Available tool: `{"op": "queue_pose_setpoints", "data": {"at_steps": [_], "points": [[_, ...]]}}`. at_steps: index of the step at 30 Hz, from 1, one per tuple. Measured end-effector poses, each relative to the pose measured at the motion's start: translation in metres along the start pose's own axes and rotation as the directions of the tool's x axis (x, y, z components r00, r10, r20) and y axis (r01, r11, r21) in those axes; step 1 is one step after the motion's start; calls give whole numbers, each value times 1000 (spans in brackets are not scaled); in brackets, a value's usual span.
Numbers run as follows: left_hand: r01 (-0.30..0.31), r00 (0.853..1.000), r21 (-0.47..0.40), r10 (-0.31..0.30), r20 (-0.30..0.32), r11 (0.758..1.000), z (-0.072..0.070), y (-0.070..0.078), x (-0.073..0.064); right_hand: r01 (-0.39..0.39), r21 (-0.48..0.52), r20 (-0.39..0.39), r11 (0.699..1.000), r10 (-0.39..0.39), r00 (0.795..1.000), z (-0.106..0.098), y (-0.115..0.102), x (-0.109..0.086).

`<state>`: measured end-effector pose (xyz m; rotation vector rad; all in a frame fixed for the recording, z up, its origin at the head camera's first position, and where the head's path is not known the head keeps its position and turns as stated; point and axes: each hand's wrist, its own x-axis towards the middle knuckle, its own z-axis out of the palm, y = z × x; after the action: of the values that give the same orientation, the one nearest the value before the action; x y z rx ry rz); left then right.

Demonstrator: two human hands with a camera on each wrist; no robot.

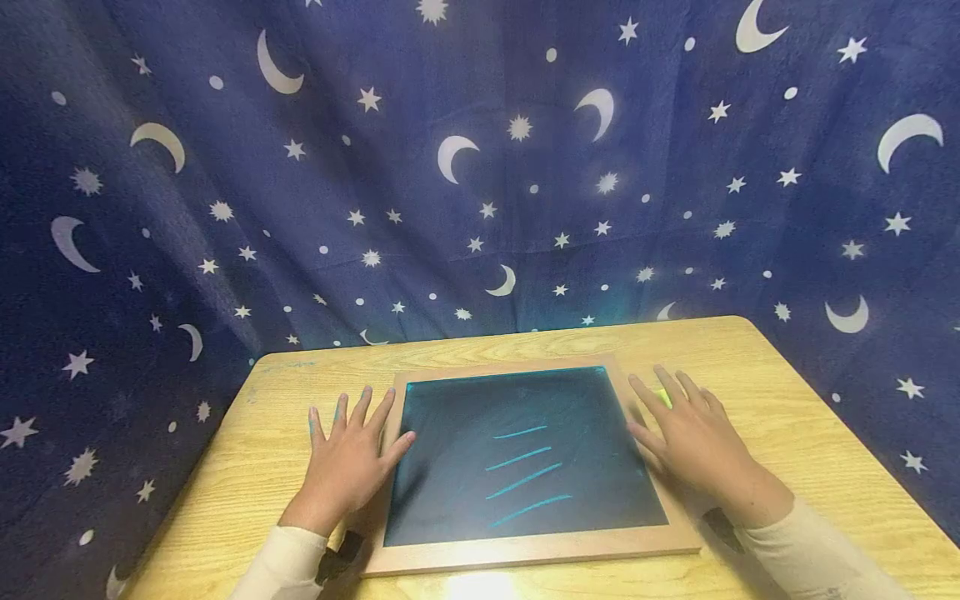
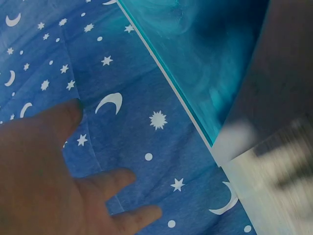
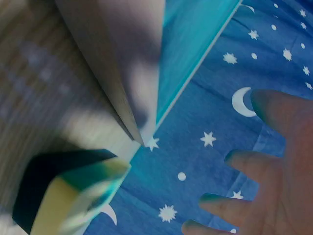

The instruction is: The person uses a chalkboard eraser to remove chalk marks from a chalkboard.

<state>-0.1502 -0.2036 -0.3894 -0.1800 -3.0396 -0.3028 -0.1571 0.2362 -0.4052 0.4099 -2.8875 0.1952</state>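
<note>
A small chalkboard (image 1: pixel 450 417) with a wooden frame (image 1: pixel 540 546) lies on the table, carrying several slanted blue chalk lines (image 1: pixel 525 485). My left hand (image 1: pixel 345 467) is beside the frame's left side, fingers spread, thumb over the board's edge. On the other side, my right hand (image 1: pixel 701 446) spreads its fingers by the right side of the frame. Both hands hold nothing; whether they touch the frame is unclear. A yellow and black block (image 3: pixel 56 205), smudged blue, rests right of the board, mostly hidden behind the right hand in the head view. Blue dust marks several fingertips (image 3: pixel 211 197).
The wooden table (image 1: pixel 757 392) extends around the board, with blue smudges (image 1: pixel 281 367) near its far left corner. A dark blue curtain (image 1: pixel 420 217) with moons and stars hangs behind and at both sides. Dark straps (image 1: pixel 341 557) are at the wrists.
</note>
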Motion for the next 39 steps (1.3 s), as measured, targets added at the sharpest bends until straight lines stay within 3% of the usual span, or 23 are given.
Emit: {"op": "queue_pose_setpoints", "data": {"at_steps": [15, 19, 21, 24, 27, 31, 35, 39], "points": [[41, 999, 3, -41, 20, 999, -5, 2, -6, -70, 101, 57, 992, 65, 996, -13, 3, -7], [41, 999, -7, -41, -12, 999, -6, 2, -4, -68, 156, 0, 985, 69, 998, -14, 0, -8], [53, 998, -59, -55, -29, 997, -7, 0, -1, -61, 183, -54, 981, 72, 996, -13, -1, -8], [95, 995, -213, -101, -16, 972, -9, -8, 5, -63, 206, -115, 977, 88, 989, -10, 1, -9], [142, 990, -363, -141, 31, 921, -6, -21, 11, -77, 226, -128, 971, 108, 986, -5, 8, -12], [184, 983, -444, -152, 107, 877, 6, -34, 13, -88, 242, -119, 966, 120, 986, 1, 19, -16], [207, 974, -454, -140, 177, 867, 21, -38, 14, -99, 240, -112, 966, 129, 985, 7, 29, -18], [206, 969, -418, -124, 213, 885, 31, -42, 12, -116, 227, -72, 967, 135, 988, 13, 35, -15]]}}
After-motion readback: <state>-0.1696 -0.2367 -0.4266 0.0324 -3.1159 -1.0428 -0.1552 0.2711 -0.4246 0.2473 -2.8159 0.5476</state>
